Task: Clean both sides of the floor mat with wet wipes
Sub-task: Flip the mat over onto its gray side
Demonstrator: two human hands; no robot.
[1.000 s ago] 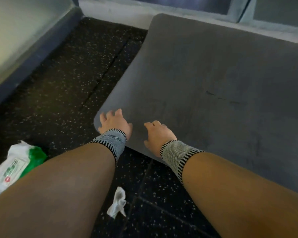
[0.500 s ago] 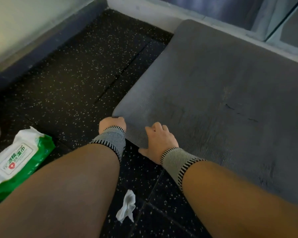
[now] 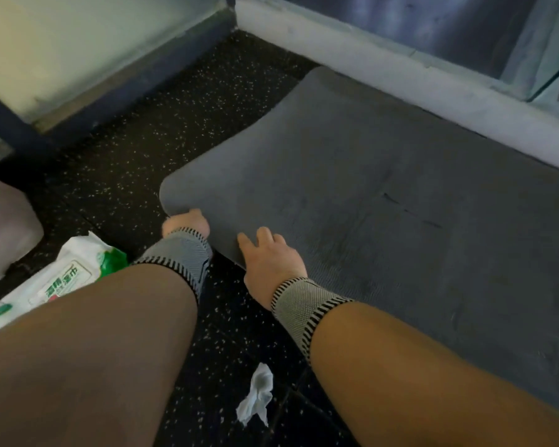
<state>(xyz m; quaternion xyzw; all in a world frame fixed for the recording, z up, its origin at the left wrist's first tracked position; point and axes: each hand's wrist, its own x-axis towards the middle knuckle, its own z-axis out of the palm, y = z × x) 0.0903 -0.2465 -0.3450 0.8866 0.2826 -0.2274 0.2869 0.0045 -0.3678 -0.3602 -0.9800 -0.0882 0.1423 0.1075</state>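
Note:
A grey floor mat (image 3: 384, 188) lies on the dark speckled floor, its near left corner raised off the ground. My left hand (image 3: 185, 223) grips that corner from below, fingers hidden under the mat. My right hand (image 3: 268, 253) holds the mat's near edge a little to the right, fingers on top and thumb beneath the edge. A crumpled used wet wipe (image 3: 257, 393) lies on the floor between my forearms. A green and white pack of wet wipes (image 3: 58, 279) lies at the left, partly behind my left arm.
A pale ledge (image 3: 400, 72) runs along the mat's far side below a window. A wall with a dark skirting (image 3: 126, 91) bounds the floor at the left. A grey cushion-like object (image 3: 4, 233) sits at the far left edge.
My left hand has slid from on top of the mat to under its corner, and the corner has lifted. My right hand has taken hold of the near edge. The view shifted.

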